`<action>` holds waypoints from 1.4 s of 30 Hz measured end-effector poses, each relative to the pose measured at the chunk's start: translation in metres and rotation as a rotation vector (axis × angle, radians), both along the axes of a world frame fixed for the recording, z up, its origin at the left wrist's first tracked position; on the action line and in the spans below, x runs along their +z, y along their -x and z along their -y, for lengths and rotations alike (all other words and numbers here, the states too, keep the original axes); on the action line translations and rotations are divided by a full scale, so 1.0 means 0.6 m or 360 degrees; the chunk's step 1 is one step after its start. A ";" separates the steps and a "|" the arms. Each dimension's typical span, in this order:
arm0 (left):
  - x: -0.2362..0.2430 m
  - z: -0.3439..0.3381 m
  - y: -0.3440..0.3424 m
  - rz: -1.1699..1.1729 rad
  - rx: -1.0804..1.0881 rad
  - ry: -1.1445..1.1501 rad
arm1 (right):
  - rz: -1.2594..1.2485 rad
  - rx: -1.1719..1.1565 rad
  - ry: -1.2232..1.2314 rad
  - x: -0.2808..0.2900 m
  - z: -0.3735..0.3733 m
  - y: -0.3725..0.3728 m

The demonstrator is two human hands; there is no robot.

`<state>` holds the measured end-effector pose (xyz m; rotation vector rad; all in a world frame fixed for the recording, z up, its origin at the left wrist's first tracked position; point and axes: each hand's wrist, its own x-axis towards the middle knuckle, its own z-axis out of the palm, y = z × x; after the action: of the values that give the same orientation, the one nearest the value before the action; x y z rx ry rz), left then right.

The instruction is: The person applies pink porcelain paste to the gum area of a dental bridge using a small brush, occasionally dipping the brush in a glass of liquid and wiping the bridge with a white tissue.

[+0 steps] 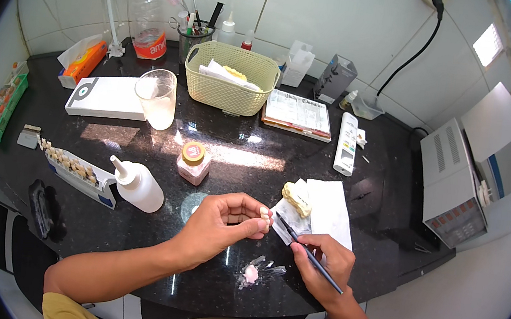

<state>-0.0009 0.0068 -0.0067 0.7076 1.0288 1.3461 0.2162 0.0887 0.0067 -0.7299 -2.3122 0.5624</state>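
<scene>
My left hand [213, 227] pinches a few small cream-coloured artificial teeth [265, 215] between thumb and fingertips, above the black countertop. In my right hand [328, 272] is a slim dark pen-like tool [321, 267], its tip pointing up and left toward the teeth, slightly apart from them. Just beyond that tip a yellowish dental cast [297, 199] lies on white paper [333, 209]. A pink lump [251, 275] with smears around it sits on the counter between my forearms. Behind my left hand a round glass dish [192, 205] is partly hidden.
To the left stand a white nozzle bottle [142, 189], a jar of pink powder [192, 169] and a rack of artificial teeth [80, 172]. Farther back are a clear cup [159, 107], a green basket [228, 93], a notebook [298, 113] and a white remote [346, 146]. A white appliance [449, 175] stands right.
</scene>
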 end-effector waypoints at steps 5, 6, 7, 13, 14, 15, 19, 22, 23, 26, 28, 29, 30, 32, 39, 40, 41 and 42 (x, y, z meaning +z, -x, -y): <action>0.000 0.000 0.001 0.0022 -0.0003 -0.0019 | -0.0063 -0.0105 0.0084 -0.007 0.003 -0.016; 0.001 0.000 0.000 0.0025 -0.0007 -0.0022 | -0.0123 -0.0135 0.0089 -0.007 0.004 -0.012; 0.000 0.000 0.000 0.0017 -0.0006 -0.0018 | -0.0183 -0.0164 0.0094 -0.006 0.005 -0.008; -0.003 0.000 0.001 -0.0002 -0.0014 -0.0018 | 0.0039 -0.0036 0.0015 0.006 0.002 0.003; -0.003 0.000 0.001 0.0002 -0.0010 -0.0022 | 0.0073 -0.0016 -0.0003 0.007 0.000 0.001; -0.002 0.000 0.001 0.0006 -0.0006 -0.0025 | 0.0077 -0.0028 0.0017 0.009 0.001 -0.003; -0.002 0.001 -0.001 -0.0045 -0.0020 -0.0044 | -0.0252 0.0029 0.0231 0.005 0.001 -0.022; -0.001 0.001 -0.002 -0.0128 -0.0059 -0.0042 | -0.0526 0.0191 0.0588 0.022 -0.005 -0.011; 0.000 0.001 -0.002 -0.0142 -0.0071 -0.0049 | -0.0553 0.0227 0.0682 0.025 -0.009 -0.007; -0.004 0.002 0.000 -0.0153 -0.0100 -0.0067 | -0.0427 0.0394 0.0464 0.034 -0.033 0.006; -0.005 0.002 0.001 -0.0148 -0.0127 -0.0053 | -0.0469 0.0477 0.0259 0.032 -0.039 0.026; -0.002 0.002 0.002 -0.0139 -0.0152 -0.0041 | -0.0530 0.0547 0.0200 0.023 -0.046 0.031; 0.001 0.001 0.002 -0.0130 -0.0177 -0.0028 | -0.0542 0.0574 0.0220 0.016 -0.050 0.033; 0.005 -0.001 0.004 -0.0173 -0.0247 -0.0023 | -0.0566 0.0629 0.0270 0.000 -0.050 0.030; 0.001 0.002 0.006 -0.0227 -0.0296 -0.0038 | -0.0640 0.0697 0.0534 -0.018 -0.045 0.021; 0.000 0.002 0.006 -0.0231 -0.0296 -0.0041 | -0.0646 0.0713 0.0516 -0.018 -0.046 0.021; -0.001 0.002 0.007 -0.0236 -0.0293 -0.0043 | -0.0652 0.0733 0.0499 -0.018 -0.046 0.022; -0.002 0.002 0.007 -0.0241 -0.0290 -0.0045 | -0.0659 0.0752 0.0483 -0.017 -0.046 0.024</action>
<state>-0.0053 0.0058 -0.0078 0.9136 1.0399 1.1650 0.2020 0.1164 -0.0037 -0.1565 -2.0202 1.1760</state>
